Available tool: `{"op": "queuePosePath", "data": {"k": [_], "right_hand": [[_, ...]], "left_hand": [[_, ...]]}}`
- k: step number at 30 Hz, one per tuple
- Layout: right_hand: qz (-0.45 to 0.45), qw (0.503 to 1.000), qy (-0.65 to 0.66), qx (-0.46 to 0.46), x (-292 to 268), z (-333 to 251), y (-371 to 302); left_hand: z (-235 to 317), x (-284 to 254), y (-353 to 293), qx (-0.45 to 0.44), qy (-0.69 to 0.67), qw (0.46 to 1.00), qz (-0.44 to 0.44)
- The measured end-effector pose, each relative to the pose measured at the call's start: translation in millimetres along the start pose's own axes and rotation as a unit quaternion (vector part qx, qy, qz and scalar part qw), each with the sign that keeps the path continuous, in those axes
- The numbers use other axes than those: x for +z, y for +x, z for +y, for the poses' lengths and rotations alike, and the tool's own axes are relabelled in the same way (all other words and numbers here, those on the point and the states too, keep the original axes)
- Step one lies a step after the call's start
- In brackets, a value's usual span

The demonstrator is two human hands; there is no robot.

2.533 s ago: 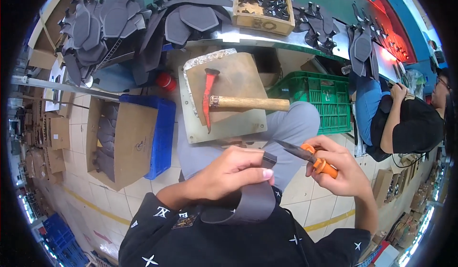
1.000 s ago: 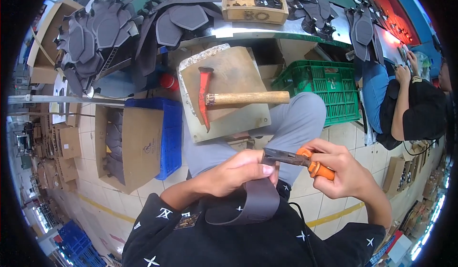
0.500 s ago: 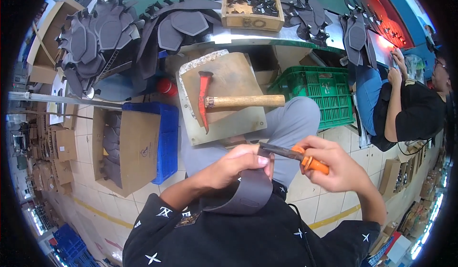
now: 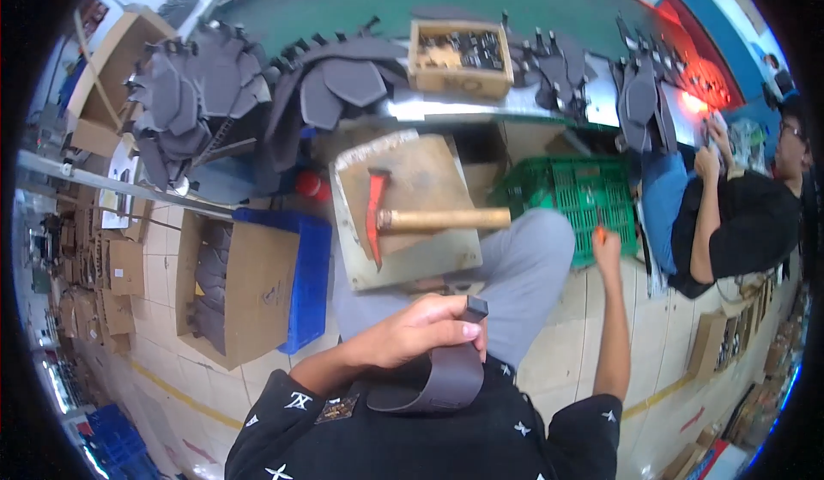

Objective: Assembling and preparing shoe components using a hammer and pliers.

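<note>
Close to my body, my left hand (image 4: 429, 330) pinches a curved dark grey strap (image 4: 438, 387). A small black block (image 4: 475, 308) sticks up at the strap's end beside my left thumb and fingers. My right hand (image 4: 607, 246) is stretched out to the right, over the near side of a green plastic crate (image 4: 592, 190). It is closed around an orange-handled tool (image 4: 598, 234), whose working end is hard to make out now. On a board (image 4: 412, 267) across my lap lies a hammer (image 4: 446, 218) with a red head and wooden handle, untouched.
Across the bench (image 4: 558, 111) lie dark grey cut pieces (image 4: 343, 85) and a wooden box (image 4: 461, 81) of small black parts. A cardboard box (image 4: 257, 291) and blue crate (image 4: 309, 283) stand at left. At right sits a co-worker (image 4: 738, 197).
My right hand, with the orange-handled tool, has moved away from the strap, out to the right and forward to the green crate. My left hand still holds the strap. The whole view has shifted slightly.
</note>
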State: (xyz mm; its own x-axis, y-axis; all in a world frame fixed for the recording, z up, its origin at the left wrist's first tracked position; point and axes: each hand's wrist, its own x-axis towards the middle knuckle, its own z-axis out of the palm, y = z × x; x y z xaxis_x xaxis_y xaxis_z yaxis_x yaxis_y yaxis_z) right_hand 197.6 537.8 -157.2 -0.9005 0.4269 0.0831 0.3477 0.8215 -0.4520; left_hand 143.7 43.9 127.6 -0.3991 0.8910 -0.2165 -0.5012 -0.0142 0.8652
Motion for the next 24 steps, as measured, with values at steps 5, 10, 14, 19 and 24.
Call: {"op": "queuePosePath", "data": {"k": [5, 10, 14, 19, 24], "right_hand": [[0.005, 0.999, -0.048, 0.026, 62, 23, -20], [0.028, 0.945, 0.248, 0.214, 33, -8, -25], [-0.100, 0.764, 0.632, 0.075, -62, -142, -52], [-0.276, 0.740, 0.613, 0.003, -136, -233, -103], [-0.300, 0.848, 0.401, -0.173, -171, -271, -117]], "left_hand": [[12, -3, 0, -0.026, 0.015, 0.998, 0.056], [24, 8, 8, -0.061, -0.032, 0.996, 0.062], [23, 9, 12, -0.096, -0.058, 0.991, 0.080], [24, 21, 24, -0.160, -0.060, 0.981, 0.097], [23, 30, 29, -0.161, 0.010, 0.985, 0.065]]}}
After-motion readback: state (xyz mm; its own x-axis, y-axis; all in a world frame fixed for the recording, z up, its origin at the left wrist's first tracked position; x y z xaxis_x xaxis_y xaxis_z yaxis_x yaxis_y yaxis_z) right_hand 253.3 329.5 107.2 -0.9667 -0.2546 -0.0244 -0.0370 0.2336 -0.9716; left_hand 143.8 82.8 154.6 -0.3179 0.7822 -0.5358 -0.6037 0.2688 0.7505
